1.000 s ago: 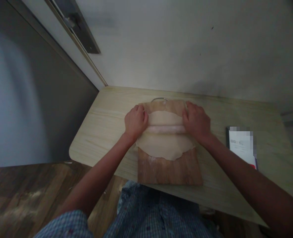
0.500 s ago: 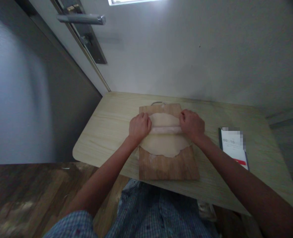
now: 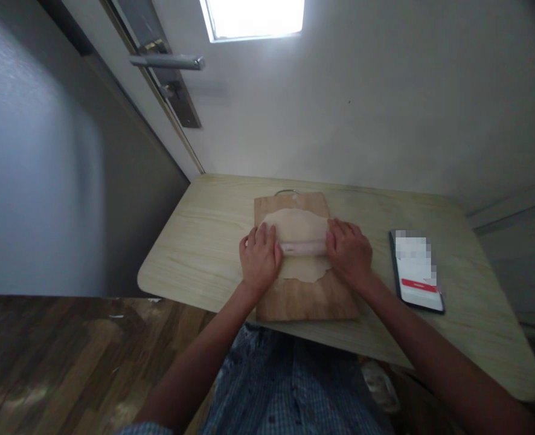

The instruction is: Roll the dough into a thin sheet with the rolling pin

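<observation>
A flattened sheet of pale dough lies on a wooden board, its edge uneven. Across the dough runs a light rolling pin. My left hand rests over the pin's left end, fingers bent forward on top of it. Over the right end is my right hand, its fingers curled down around the pin. Both palms hide the pin's ends and the side edges of the dough.
The board stands on a light wooden table against a white door with a metal handle. A phone with a lit screen lies to the right. A plastic-looking bag is below the table's front edge.
Both hands and the pin have moved toward me over the dough. My fingers have gone from tight fists to a flatter hold. The view has tilted up, showing more of the door window.
</observation>
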Tool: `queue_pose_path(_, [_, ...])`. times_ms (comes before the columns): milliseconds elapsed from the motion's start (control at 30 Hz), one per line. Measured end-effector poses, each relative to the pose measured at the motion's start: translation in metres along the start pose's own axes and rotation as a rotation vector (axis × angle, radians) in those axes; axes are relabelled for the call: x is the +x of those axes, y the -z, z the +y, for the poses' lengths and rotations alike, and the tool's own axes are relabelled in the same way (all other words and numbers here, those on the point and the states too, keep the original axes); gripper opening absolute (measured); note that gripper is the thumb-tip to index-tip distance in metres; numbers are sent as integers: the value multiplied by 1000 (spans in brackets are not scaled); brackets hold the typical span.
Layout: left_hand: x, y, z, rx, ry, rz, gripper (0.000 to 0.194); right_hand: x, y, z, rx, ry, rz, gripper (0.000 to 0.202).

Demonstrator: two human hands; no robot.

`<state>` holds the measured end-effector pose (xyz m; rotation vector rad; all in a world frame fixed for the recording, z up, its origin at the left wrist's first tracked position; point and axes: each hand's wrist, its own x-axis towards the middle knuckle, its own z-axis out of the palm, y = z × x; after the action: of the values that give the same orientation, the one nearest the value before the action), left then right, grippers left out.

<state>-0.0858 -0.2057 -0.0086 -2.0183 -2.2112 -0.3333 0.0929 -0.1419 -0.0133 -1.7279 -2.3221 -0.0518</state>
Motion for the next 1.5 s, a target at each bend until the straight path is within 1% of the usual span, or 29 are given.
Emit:
queue_pose_path(133, [11,-2,-1,-11,23,-18,44,7,-1,1,18,1,-11,45])
queue_pose_path(333, [40,-7,-5,-29,11,-21,45,28,2,-2,42,-44,-53,44])
queue_pose_path(467, [61,-10,-8,-39,-24,-36,40,44,2,-3,32,-61,-116,44])
queue_pose_path(567, [78,-12,-10,-37,-6,-68,39,60,-1,-1,8,-57,-168,46])
queue_pose_path(633, [90,-13,-11,-38,16,-84,41,71,-3,0,2,-62,-179,49])
queue_pose_path(700, [102,-15,-11,-47,37,-104,40,82,-5,1,12,-69,-165,49])
queue_pose_path(767, [112,-18,-12,-64,47,-106,38,91,-6,0,22,-58,-123,47])
queue_pose_path(900, [125,-24,-15,-87,47,-63,35,101,-5,-3,-1,-13,-17,41])
queue_pose_path(1000, [127,-25,-15,-84,54,-40,34,102,-4,-4,-21,-9,16,40])
queue_pose_path(1133, [123,-23,-13,-64,56,-28,32,99,-4,-5,-22,-34,-8,39])
queue_pose_path(1233, [117,-20,-12,-34,65,-15,31,93,-2,-6,-15,-24,5,39])
queue_pose_path(1367, [104,-18,-11,-7,50,-3,30,79,1,-9,-29,-15,27,41])
queue_pose_path(1500, [83,-17,-10,-3,7,31,31,59,1,-11,-45,-24,1,40])
